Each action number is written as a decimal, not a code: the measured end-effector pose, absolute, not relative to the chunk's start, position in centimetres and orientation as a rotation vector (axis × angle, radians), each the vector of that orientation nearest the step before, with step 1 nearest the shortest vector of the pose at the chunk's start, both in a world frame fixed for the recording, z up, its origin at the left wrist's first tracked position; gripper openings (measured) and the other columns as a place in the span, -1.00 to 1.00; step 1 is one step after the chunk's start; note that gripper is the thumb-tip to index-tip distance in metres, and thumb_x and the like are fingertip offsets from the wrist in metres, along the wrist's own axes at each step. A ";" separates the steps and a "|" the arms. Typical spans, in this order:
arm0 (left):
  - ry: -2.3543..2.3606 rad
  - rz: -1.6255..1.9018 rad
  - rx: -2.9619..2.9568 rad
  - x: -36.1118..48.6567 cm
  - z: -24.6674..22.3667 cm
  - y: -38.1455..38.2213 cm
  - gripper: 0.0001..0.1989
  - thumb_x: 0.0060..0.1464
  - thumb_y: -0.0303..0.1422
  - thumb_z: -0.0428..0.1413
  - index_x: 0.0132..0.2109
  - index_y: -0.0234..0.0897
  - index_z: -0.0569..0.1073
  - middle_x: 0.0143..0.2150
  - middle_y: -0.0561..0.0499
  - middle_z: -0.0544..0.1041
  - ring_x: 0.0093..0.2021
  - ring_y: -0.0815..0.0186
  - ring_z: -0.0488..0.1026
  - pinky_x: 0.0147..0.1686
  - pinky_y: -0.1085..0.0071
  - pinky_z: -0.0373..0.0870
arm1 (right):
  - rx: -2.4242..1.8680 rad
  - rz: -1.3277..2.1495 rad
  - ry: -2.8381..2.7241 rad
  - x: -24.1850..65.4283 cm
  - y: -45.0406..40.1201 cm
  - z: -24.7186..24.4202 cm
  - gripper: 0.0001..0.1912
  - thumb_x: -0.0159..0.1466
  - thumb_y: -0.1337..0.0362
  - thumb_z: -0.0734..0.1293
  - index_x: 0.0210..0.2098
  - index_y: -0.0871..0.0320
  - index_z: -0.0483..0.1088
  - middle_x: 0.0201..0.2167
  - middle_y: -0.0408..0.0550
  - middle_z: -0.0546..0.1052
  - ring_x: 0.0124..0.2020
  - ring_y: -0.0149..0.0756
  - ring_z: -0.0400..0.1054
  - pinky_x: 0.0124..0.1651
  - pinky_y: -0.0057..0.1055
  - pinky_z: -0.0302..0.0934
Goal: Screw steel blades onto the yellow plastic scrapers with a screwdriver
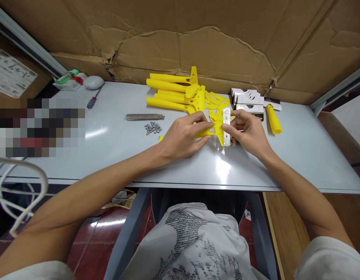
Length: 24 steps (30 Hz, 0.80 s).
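Note:
My left hand (182, 134) is closed around a yellow plastic scraper (218, 132), whose handle points left beneath the fingers. Against the scraper's wide head lies a flat, shiny metal blade (226, 128) with small holes. My right hand (250, 132) pinches this blade between thumb and fingers. Left of the hands are a small pile of screws (152, 128) and a stack of metal blades (144, 116). Several yellow scraper handles (168, 102) lie just behind, with small flat yellow pieces (209, 105) beside them.
White and black printed packages (250, 102) are at the back right, beside another yellow-handled scraper (273, 119). A screwdriver (92, 102) and a white rounded object (93, 82) lie at the back left. Cardboard (180, 42) walls the table's rear. White cables (37, 171) hang at the left edge.

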<state>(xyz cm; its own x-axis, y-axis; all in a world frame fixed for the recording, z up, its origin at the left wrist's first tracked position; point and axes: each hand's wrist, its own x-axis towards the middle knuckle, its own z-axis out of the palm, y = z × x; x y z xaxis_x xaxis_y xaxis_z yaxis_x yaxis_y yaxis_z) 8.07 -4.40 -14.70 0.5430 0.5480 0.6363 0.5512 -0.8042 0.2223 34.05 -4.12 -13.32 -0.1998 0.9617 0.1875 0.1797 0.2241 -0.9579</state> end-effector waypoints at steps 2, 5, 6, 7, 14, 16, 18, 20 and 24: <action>-0.990 -1.058 -2.733 8.2 -14.6 -4.8 -0.65 0.45 -0.38 0.22 0.29 -0.26 0.63 0.06 -0.14 0.68 -0.02 0.15 0.66 -0.03 0.25 0.65 | -1.117 1.090 -1.599 34.0 -4.2 -13.4 -0.36 0.13 -0.13 0.78 -0.09 0.01 0.44 -0.54 -0.35 0.56 -0.72 -0.37 0.38 -0.65 -0.39 0.29; -1.014 -0.831 -2.732 8.5 -14.2 -5.5 -0.49 0.48 -0.46 0.13 0.47 -0.11 0.50 0.16 -0.15 0.65 0.08 0.13 0.63 -0.11 0.30 0.63 | -1.105 1.115 -1.631 34.0 -4.3 -13.4 -0.32 0.14 -0.19 0.76 -0.08 -0.01 0.41 -0.57 -0.35 0.54 -0.71 -0.35 0.37 -0.63 -0.37 0.26; -1.018 -0.746 -2.736 8.5 -14.0 -5.7 -0.44 0.47 -0.50 0.09 0.50 -0.04 0.47 0.18 -0.16 0.63 0.09 0.13 0.62 -0.17 0.34 0.60 | -1.101 1.117 -1.642 34.0 -4.4 -13.5 -0.31 0.15 -0.21 0.75 -0.05 -0.02 0.40 -0.58 -0.36 0.53 -0.70 -0.35 0.36 -0.61 -0.36 0.24; -1.023 -0.667 -2.740 8.6 -13.8 -5.9 -0.39 0.46 -0.53 0.07 0.52 0.01 0.45 0.19 -0.16 0.62 0.09 0.13 0.60 -0.24 0.38 0.56 | -1.099 1.109 -1.654 34.0 -4.4 -13.5 -0.31 0.17 -0.22 0.74 -0.03 -0.03 0.39 -0.59 -0.37 0.53 -0.69 -0.34 0.35 -0.59 -0.35 0.23; -1.084 -0.484 -2.788 8.5 -13.6 -5.7 -0.30 0.45 -0.52 0.02 0.63 0.00 0.33 0.22 -0.23 0.53 0.06 0.09 0.54 -0.30 0.38 0.53 | -1.135 0.945 -1.728 33.6 -4.6 -14.4 -0.29 0.26 -0.25 0.67 0.06 -0.09 0.26 -0.56 -0.39 0.47 -0.61 -0.33 0.27 -0.49 -0.30 0.12; -1.075 -0.487 -2.809 8.5 -13.8 -5.5 -0.31 0.46 -0.50 0.02 0.63 -0.02 0.32 0.21 -0.23 0.52 0.04 0.09 0.54 -0.28 0.36 0.55 | -1.122 0.903 -1.752 33.3 -4.7 -14.6 -0.31 0.31 -0.24 0.64 0.11 -0.10 0.24 -0.56 -0.39 0.45 -0.61 -0.30 0.27 -0.49 -0.28 0.09; -1.068 -0.501 -2.819 8.4 -14.0 -5.3 -0.31 0.46 -0.49 0.00 0.64 -0.05 0.32 0.20 -0.24 0.51 0.03 0.08 0.53 -0.24 0.32 0.59 | -1.117 0.850 -1.771 33.3 -4.7 -14.5 -0.30 0.33 -0.23 0.63 0.17 -0.10 0.25 -0.54 -0.37 0.47 -0.60 -0.28 0.31 -0.49 -0.25 0.13; -1.066 -0.525 -2.819 8.3 -14.1 -5.1 -0.29 0.45 -0.49 -0.01 0.66 -0.11 0.30 0.20 -0.26 0.51 0.02 0.07 0.53 -0.17 0.24 0.64 | -1.121 0.775 -1.775 34.1 -4.5 -13.8 -0.30 0.34 -0.24 0.62 0.21 -0.08 0.29 -0.49 -0.31 0.53 -0.58 -0.27 0.35 -0.47 -0.23 0.17; -1.082 -0.564 -2.815 8.1 -14.3 -4.6 -0.26 0.43 -0.50 0.01 0.67 -0.16 0.29 0.21 -0.27 0.50 0.02 0.06 0.54 0.00 0.10 0.68 | -1.152 0.608 -1.947 38.2 -3.1 -11.0 -0.59 0.41 -0.17 0.56 -0.04 -0.02 0.51 -0.25 -0.10 0.68 -0.51 -0.32 0.32 -0.43 -0.22 0.16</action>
